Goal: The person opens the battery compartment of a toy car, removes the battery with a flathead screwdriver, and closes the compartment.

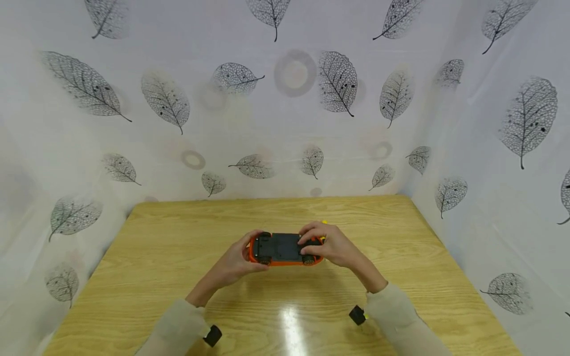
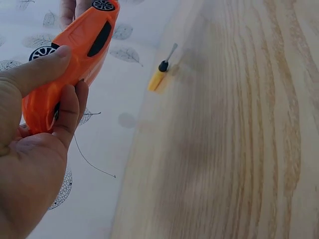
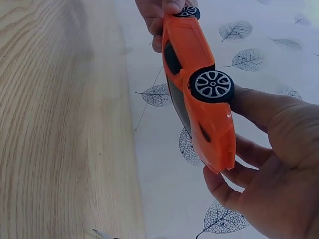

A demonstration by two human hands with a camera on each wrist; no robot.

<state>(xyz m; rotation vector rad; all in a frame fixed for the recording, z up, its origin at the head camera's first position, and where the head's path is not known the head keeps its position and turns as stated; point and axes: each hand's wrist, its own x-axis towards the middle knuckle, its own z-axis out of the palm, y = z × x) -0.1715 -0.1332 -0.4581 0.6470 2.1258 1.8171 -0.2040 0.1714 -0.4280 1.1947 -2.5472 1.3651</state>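
Note:
An orange toy car (image 1: 285, 247) is held above the table, its black underside facing up in the head view. My left hand (image 1: 238, 259) grips one end, with the thumb along the near side and fingers round the far side. At the other end, my right hand (image 1: 331, 244) holds the car, its thumb and fingertips on the underside by the wheels. The right wrist view shows a spoked black wheel (image 3: 213, 84) beside that hand's palm. A screwdriver (image 2: 158, 79) with a yellow and black handle lies on the table, mostly hidden behind the right hand in the head view.
The wooden table (image 1: 178, 222) ends at a white cloth (image 1: 285, 123) printed with dark leaves, which hangs behind it and on both sides. Small black devices sit at the left wrist (image 1: 213, 335) and the right wrist (image 1: 357, 315).

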